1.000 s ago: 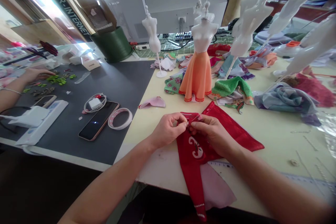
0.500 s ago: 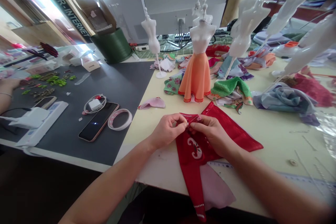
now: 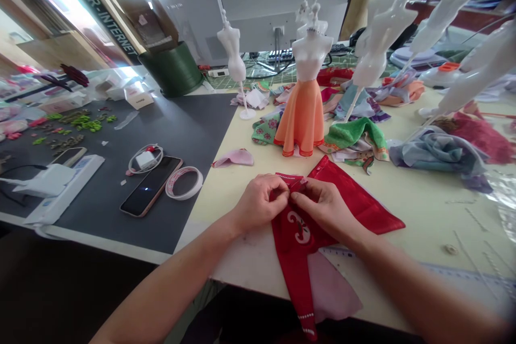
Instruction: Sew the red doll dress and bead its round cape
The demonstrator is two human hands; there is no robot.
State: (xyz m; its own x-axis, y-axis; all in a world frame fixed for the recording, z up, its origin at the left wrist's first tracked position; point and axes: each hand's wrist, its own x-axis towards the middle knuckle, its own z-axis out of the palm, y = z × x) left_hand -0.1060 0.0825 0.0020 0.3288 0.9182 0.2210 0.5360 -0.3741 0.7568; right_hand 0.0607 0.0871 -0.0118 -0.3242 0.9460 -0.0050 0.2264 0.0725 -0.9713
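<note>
A small red doll garment (image 3: 296, 274) with a white paisley motif and pale pink lining lies over the table's front edge, one sleeve hanging down. My left hand (image 3: 264, 199) pinches its upper edge, thumb against curled fingers. Close beside it, my right hand (image 3: 322, 201) also pinches the cloth at the same edge, fingertips nearly meeting the left ones. Any small thing between the fingertips is too hidden to make out. Another red part of the garment (image 3: 358, 201) spreads to the right beyond my right hand.
Behind my hands stands a white doll mannequin (image 3: 312, 54) in an orange skirt (image 3: 300, 118), among fabric scraps (image 3: 357, 137). More mannequins (image 3: 382, 37) lean at the right. A phone (image 3: 151, 188), a tape roll (image 3: 184, 183) and a power strip (image 3: 66, 191) lie left. A ruler (image 3: 455, 274) is at right.
My left hand's fingers have curled in more and my right fingertips have shifted slightly at the garment's edge. Another person's hand at the far left has gone out of view.
</note>
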